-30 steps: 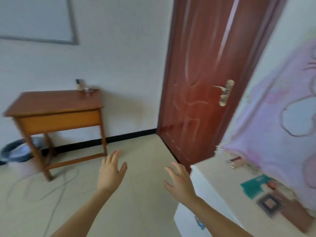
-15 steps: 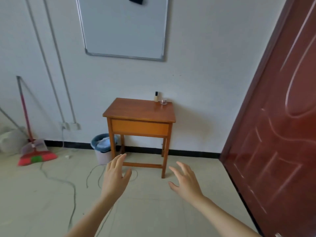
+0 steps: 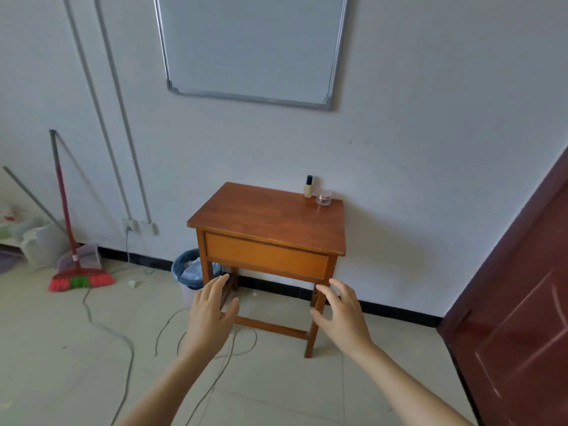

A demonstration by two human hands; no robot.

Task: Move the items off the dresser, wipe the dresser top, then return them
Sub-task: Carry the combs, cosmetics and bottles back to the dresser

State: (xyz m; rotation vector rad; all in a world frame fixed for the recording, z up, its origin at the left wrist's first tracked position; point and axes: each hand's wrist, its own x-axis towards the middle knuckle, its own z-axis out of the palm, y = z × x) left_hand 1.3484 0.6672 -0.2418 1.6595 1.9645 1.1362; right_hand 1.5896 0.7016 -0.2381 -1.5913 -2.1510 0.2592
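Table: small rectangular table [image 3: 267, 218] of reddish-brown varnished wood, smooth top, paler orange drawer front, square legs joined by a low rail; it stands against the white wall.
Bottle: slim upright glass bottle [image 3: 308, 188] of beige liquid with a black cap, on the table's back right corner, near the wall.
Jar: short round clear jar [image 3: 324, 198] with pinkish contents, just right of the bottle on the same corner; whether they touch cannot be told.
Left hand: left hand [image 3: 212, 315] in the air before the table's left legs, fingers straight and close together, holding nothing.
Right hand: right hand [image 3: 341, 315] before the table's right front leg, fingers spread and slightly bent, holding nothing.
Whiteboard: metal-framed whiteboard [image 3: 249, 44] on the wall above the table.
Bin: round bin [image 3: 188, 269] with a blue liner, behind the table's left legs.
Broom: red-bristled broom [image 3: 80, 279] leaning on the wall, well left of the table.
Door: dark red panelled door [image 3: 522, 302] to the table's right.
Cables: thin grey cables [image 3: 123, 339] looping over the pale tiles, left of and under the table.
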